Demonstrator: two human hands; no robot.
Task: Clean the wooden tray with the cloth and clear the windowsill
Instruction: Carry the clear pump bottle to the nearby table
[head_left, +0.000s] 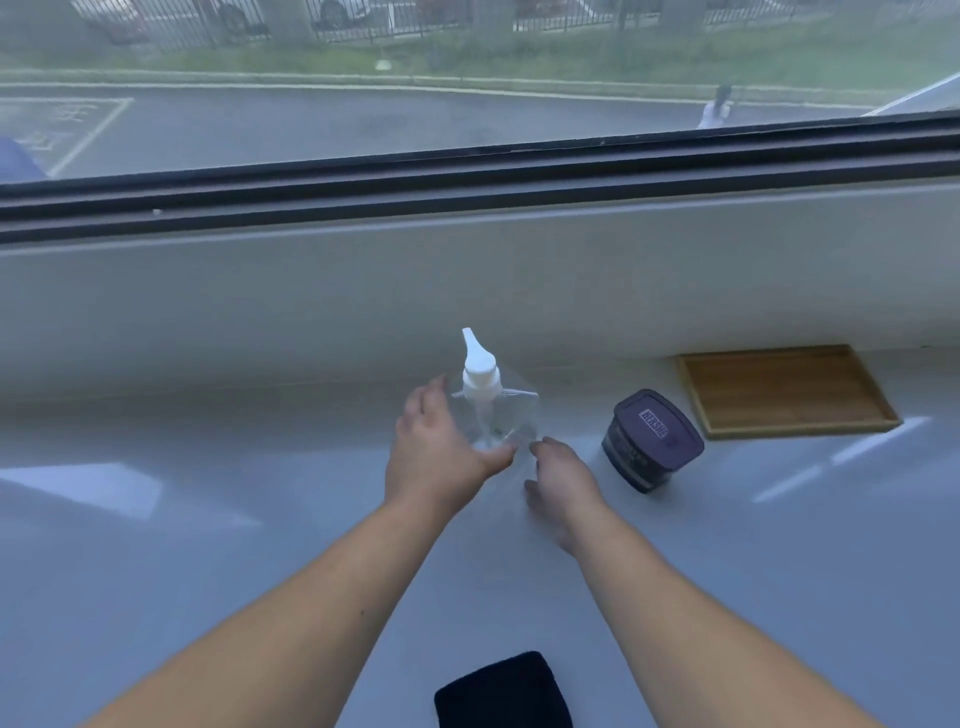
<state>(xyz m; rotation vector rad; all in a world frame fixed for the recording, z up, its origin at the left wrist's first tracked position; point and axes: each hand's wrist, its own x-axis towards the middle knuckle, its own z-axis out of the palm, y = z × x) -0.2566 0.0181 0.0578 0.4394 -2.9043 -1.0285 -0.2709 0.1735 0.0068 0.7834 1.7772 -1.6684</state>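
Note:
A wooden tray (787, 392) lies on the windowsill (208, 519) at the right, against the wall. A folded black cloth (501, 693) lies at the sill's near edge between my forearms. A clear pump bottle (480, 387) with a white pump stands upright in the middle. My left hand (439, 449) curves around its left side, fingers spread and thumb across the front. My right hand (563, 483), slightly blurred, is at the bottle's lower right with fingers apart. I cannot tell whether either hand grips the bottle.
A dark round tub with a purple lid (652, 439) stands tilted between the bottle and the tray. Behind the sill rise a pale wall and a dark window frame (467, 176); a street lies beyond the glass.

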